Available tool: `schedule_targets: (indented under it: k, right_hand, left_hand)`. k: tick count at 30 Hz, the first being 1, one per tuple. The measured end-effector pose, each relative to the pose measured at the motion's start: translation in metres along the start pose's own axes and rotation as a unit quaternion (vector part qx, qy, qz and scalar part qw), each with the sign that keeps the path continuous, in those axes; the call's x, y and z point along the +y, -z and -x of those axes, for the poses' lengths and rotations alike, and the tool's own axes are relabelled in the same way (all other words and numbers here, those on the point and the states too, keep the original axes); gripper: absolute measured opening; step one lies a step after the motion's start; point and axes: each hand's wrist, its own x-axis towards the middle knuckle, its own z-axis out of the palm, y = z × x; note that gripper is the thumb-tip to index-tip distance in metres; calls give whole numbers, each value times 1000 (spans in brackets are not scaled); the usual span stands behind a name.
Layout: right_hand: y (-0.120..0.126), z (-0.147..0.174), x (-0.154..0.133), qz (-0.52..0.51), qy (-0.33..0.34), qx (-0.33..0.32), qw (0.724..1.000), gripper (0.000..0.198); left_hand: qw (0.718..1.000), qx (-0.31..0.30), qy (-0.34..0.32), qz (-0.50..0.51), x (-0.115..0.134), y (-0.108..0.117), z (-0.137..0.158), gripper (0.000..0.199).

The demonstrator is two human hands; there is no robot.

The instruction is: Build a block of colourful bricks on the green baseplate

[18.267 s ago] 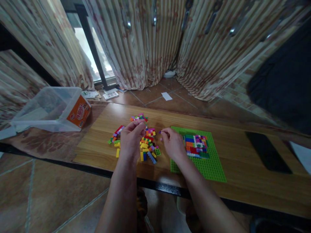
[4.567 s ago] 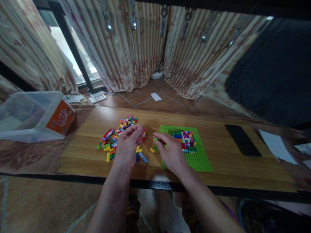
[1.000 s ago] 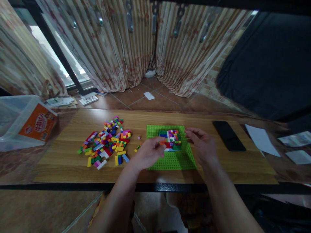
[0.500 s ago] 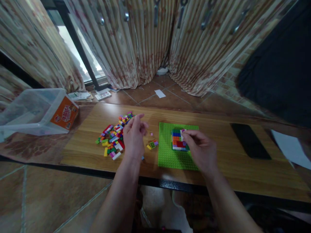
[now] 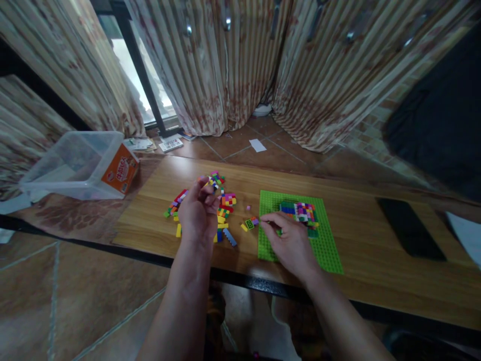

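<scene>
My left hand (image 5: 198,210) hovers over the pile of loose toy bricks (image 5: 225,200), palm turned up, fingers loosely curled and apart, with nothing visible in them. My right hand (image 5: 291,243) is over the left part of the green baseplate (image 5: 326,250), thumb and forefinger pinched together at its left edge. Anything between those fingertips is too small to make out. Just left of them lies a little cluster of bricks (image 5: 249,224), yellow, dark green, orange and purple. On the baseplate stands a multicoloured brick build (image 5: 306,211), partly hidden behind my right hand.
A single pink brick (image 5: 248,207) lies between pile and baseplate. To the right are a black flat slab (image 5: 409,228) and white paper (image 5: 466,233). A clear plastic box (image 5: 86,188) with an orange label stands at the left, beyond the wooden tabletop (image 5: 143,215).
My right hand has moved left from the brick build to the small cluster by the baseplate's edge. My left hand has curled its fingers and turned palm up. The view has shifted left.
</scene>
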Motion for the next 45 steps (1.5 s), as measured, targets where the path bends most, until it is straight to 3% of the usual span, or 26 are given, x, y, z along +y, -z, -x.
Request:
schedule_targets:
  k: [8, 17, 33, 38, 45]
  right_hand:
    - [-19, -8, 3, 21, -6, 0, 1000, 14]
    - [-47, -9, -15, 69, 71, -73, 992, 20]
    - [-80, -11, -39, 115, 104, -103, 982, 16]
    - [-79, -9, -34, 126, 114, -102, 980, 14]
    - [-70, -14, -17, 138, 60, -49, 987, 20]
  left_hand:
    - [1000, 8, 16, 14, 12, 7, -2, 16]
    - [1000, 0, 13, 13, 22, 14, -3, 15]
    - [1000, -1, 20, 24, 32, 18, -2, 16]
    - [1000, 3, 14, 27, 36, 23, -3, 8]
    - [999, 25, 9, 38, 41, 28, -7, 7]
